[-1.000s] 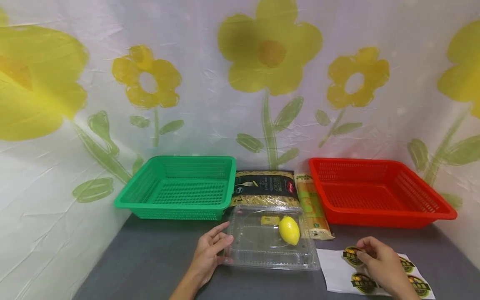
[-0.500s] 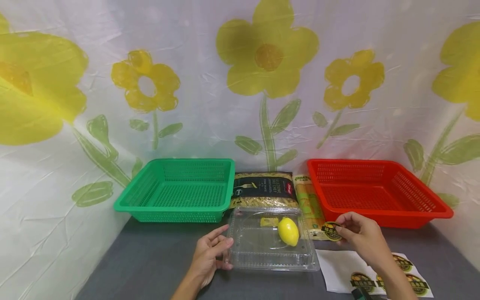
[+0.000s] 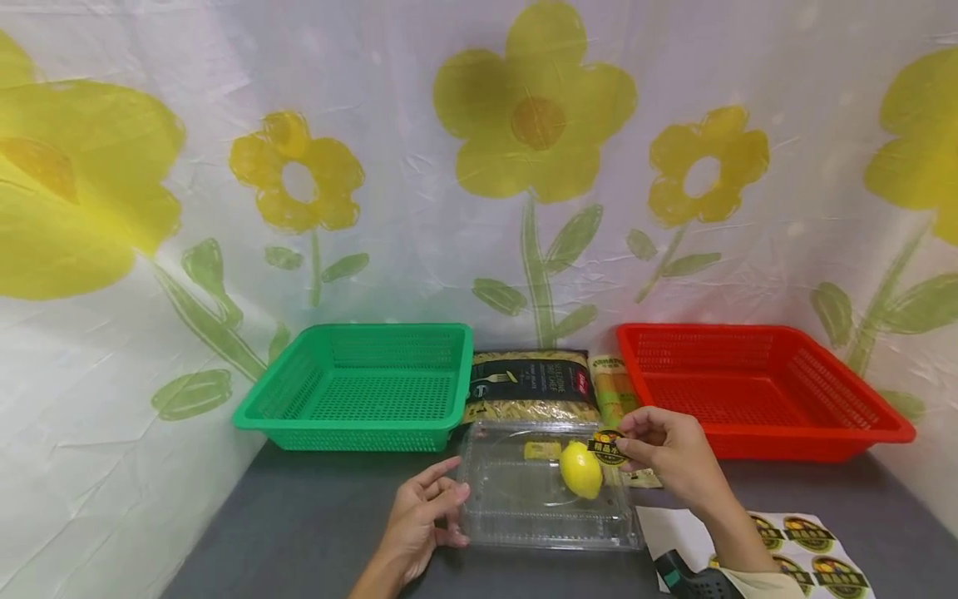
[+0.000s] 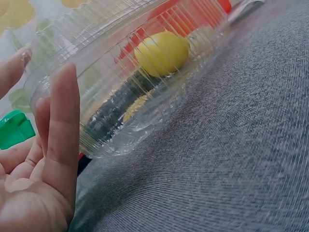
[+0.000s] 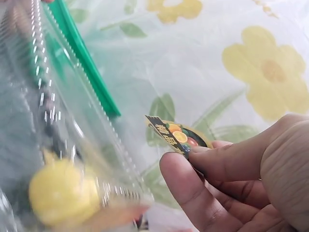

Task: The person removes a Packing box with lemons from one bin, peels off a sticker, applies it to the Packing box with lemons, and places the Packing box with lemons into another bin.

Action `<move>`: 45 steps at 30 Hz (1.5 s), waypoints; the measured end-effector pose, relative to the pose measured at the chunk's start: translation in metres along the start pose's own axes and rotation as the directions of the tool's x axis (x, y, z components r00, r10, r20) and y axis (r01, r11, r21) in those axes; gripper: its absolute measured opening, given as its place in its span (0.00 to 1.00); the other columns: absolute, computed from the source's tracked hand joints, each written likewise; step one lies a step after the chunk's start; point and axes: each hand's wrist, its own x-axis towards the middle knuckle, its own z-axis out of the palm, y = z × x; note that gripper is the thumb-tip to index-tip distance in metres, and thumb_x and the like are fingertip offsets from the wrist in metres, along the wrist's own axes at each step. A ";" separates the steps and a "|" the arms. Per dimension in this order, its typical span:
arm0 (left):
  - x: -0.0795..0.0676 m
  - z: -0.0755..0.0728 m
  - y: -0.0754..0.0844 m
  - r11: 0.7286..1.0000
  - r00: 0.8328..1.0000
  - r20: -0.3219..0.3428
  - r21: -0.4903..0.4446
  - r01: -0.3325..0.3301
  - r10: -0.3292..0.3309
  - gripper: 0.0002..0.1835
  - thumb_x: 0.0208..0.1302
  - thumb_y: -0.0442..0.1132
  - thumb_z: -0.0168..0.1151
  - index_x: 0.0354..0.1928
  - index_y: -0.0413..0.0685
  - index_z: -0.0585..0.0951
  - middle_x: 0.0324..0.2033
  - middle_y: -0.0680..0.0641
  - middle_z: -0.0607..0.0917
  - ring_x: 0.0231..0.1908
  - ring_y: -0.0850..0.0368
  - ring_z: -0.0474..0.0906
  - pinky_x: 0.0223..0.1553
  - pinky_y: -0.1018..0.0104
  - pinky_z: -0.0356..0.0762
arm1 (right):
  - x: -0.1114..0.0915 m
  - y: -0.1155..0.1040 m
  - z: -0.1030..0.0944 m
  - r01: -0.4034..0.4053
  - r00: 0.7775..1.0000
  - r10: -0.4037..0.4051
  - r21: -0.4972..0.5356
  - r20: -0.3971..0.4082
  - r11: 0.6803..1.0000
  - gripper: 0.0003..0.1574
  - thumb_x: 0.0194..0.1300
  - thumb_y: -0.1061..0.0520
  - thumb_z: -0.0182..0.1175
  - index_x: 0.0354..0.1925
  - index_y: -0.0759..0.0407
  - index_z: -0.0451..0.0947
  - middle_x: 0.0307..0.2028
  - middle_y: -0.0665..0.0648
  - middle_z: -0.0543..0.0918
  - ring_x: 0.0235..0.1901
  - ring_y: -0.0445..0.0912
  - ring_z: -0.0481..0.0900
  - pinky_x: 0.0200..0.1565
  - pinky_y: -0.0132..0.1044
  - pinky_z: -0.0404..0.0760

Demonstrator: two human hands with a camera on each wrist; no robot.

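Your right hand (image 3: 669, 453) pinches a round fruit sticker (image 3: 608, 447) between thumb and forefinger, holding it in the air just above the right end of the clear plastic clamshell box (image 3: 550, 491); the right wrist view shows the sticker (image 5: 177, 137) gripped at its lower edge, printed face outward. The sticker sits just beside and slightly above the lemon (image 3: 580, 469), which lies inside the closed box toward its right side, next to a small yellow label (image 3: 541, 450). Your left hand (image 3: 422, 520) rests at the left end of the box with fingers straight and relaxed; the fingertips (image 4: 63, 121) touch the ribbed side wall, and the hand grips nothing. The box stands on the grey table (image 3: 314, 532), near its front centre. Behind the box lie a dark pasta packet (image 3: 531, 383) and a narrow green-and-orange packet (image 3: 612, 384), side by side. A green basket (image 3: 367, 387) stands to the left of these packets and a red basket (image 3: 756, 391) to the right, both against the flower-printed backdrop (image 3: 535, 125). At the front right of the table, a white backing sheet (image 3: 801, 545) carries more stickers, well apart from the box.
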 end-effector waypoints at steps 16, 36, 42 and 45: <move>-0.001 0.000 0.000 1.000 1.000 -0.011 0.006 0.012 -0.012 0.37 0.67 0.33 0.66 0.74 0.34 0.62 0.32 0.50 0.79 0.19 0.61 0.72 0.22 0.62 0.86 | 0.013 -0.005 0.047 0.035 0.999 -0.035 0.013 0.040 0.999 0.11 0.58 0.74 0.68 0.40 0.70 0.82 0.32 0.64 0.83 0.26 0.50 0.84 0.30 0.39 0.88; 0.000 0.002 -0.001 1.000 1.000 -0.019 0.029 0.010 -0.010 0.37 0.66 0.32 0.66 0.74 0.34 0.62 0.31 0.51 0.79 0.18 0.61 0.73 0.21 0.62 0.85 | 0.016 0.004 0.081 0.084 0.995 -0.096 -0.248 -0.040 0.965 0.10 0.55 0.70 0.72 0.32 0.57 0.85 0.25 0.48 0.82 0.29 0.43 0.79 0.31 0.33 0.80; 0.000 0.002 0.000 0.999 0.999 -0.032 0.037 0.013 -0.012 0.36 0.66 0.32 0.66 0.74 0.34 0.63 0.31 0.50 0.79 0.18 0.61 0.73 0.21 0.61 0.86 | 0.017 0.007 0.084 0.122 0.990 -0.138 -0.336 -0.022 0.934 0.11 0.55 0.68 0.74 0.33 0.55 0.86 0.25 0.44 0.82 0.30 0.41 0.78 0.35 0.35 0.79; 0.000 0.002 0.001 0.999 0.999 -0.037 0.041 0.013 -0.011 0.36 0.66 0.32 0.66 0.73 0.35 0.64 0.31 0.50 0.79 0.18 0.61 0.73 0.21 0.61 0.86 | 0.017 0.008 0.085 0.135 0.989 -0.148 -0.363 -0.009 0.922 0.11 0.55 0.67 0.74 0.34 0.54 0.86 0.26 0.44 0.83 0.30 0.40 0.79 0.35 0.36 0.79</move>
